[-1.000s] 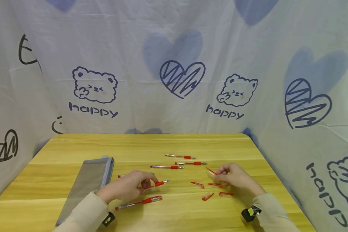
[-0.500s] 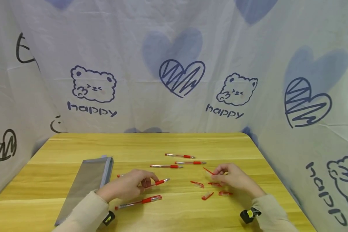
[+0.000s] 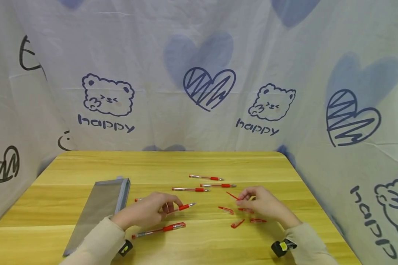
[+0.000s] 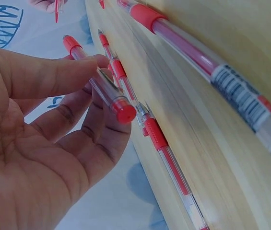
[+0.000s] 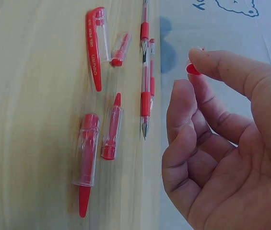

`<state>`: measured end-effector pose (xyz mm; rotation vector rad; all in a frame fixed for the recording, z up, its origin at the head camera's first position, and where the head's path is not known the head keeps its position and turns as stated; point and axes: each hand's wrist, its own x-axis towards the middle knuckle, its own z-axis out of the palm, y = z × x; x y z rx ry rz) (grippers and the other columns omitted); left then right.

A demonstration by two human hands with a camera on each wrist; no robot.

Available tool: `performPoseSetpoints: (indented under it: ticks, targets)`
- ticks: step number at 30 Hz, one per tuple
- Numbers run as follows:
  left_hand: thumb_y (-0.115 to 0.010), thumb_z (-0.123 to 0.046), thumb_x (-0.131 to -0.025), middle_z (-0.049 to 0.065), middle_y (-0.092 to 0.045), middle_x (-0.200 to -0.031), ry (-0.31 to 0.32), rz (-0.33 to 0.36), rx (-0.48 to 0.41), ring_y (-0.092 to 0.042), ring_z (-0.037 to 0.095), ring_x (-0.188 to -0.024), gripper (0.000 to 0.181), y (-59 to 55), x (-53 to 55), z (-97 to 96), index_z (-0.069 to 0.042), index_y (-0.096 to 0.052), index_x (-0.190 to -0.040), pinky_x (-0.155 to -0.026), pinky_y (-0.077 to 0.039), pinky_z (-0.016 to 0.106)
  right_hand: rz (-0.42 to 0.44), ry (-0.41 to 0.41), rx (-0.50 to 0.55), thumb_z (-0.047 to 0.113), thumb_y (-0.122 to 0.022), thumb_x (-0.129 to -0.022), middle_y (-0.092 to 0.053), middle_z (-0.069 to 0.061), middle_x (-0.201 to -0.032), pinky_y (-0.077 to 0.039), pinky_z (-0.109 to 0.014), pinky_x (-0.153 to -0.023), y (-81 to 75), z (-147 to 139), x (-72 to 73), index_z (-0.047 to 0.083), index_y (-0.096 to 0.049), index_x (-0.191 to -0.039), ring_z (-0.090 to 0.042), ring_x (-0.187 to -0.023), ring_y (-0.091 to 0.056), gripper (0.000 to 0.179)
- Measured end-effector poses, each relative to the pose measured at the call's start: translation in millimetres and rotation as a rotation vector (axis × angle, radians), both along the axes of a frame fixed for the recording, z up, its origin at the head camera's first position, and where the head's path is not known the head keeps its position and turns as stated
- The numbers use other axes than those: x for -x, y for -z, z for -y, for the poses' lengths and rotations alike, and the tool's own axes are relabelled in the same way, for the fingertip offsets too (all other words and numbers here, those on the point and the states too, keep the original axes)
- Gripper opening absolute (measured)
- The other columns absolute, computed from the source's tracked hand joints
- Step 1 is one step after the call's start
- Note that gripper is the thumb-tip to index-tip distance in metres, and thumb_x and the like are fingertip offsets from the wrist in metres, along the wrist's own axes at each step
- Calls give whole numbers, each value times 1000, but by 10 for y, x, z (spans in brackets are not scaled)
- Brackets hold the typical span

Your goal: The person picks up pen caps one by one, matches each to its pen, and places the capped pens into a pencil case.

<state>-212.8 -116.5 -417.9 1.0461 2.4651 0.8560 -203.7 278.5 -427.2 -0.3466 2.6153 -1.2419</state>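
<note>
My left hand pinches a red gel pen between thumb and fingers, bare metal tip pointing right and slightly up in the head view. Its red end plug faces the left wrist camera. Across from it, my right hand pinches a red pen cap, its clip pointing up and left. From the right wrist, the round red end of that cap shows at the thumb tip. A gap separates pen tip and cap. Below the right hand lie several loose caps.
Uncapped red pens lie behind the hands, and another pen is partly hidden by the left hand. In front lies a pen with a cap over its tip. A grey pouch lies at the left of the wooden table.
My right hand has moved left with the cap, closer to the pen tip. My left hand and its pen have stayed nearly still.
</note>
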Motion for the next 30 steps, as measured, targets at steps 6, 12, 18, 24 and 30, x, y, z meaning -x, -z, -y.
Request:
performPoseSetpoints:
  ticks: [6, 12, 18, 24, 30]
  targets:
    - [-53, 21, -91, 4, -73, -106, 4, 20, -11, -68, 20, -97, 59, 0, 1, -4, -14, -72, -133, -82, -57, 29, -13, -22, 15, 22, -77, -101, -68, -4, -91, -50, -27, -67, -27, 57, -23, 5, -73, -101, -19, -81, -62, 17]
    - [-55, 20, -91, 3, -73, -104, 3, 2, -5, -68, 18, -94, 56, -1, 0, -12, -14, -72, -132, -82, -57, 28, -8, -49, 37, 23, -77, -101, -68, -4, -91, -53, -26, -65, -41, 103, -42, 5, -73, -103, -15, -76, -62, 19]
    - [-58, 19, -92, 3, -73, -105, 9, -12, 1, -68, 18, -96, 53, -10, -1, -17, -15, -72, -130, -84, -58, 31, -28, -79, 36, 22, -78, -99, -68, -5, -93, -54, -25, -66, -58, 171, -64, 5, -73, -104, -14, -78, -61, 18]
    - [-57, 18, -92, 3, -73, -106, 26, -22, -13, -68, 18, -96, 52, -7, 3, -25, -14, -72, -130, -85, -58, 29, 4, -107, 87, 19, -77, -100, -68, -6, -92, -60, -29, -68, -73, 254, -101, 2, -73, -105, -17, -75, -67, 18]
    - [-59, 17, -93, 3, -74, -106, 36, -31, -17, -68, 17, -96, 49, -11, 4, -48, -13, -72, -130, -85, -58, 28, 18, -137, 98, 21, -77, -100, -68, -6, -92, -60, -31, -68, -87, 370, -115, 3, -72, -103, -23, -73, -66, 19]
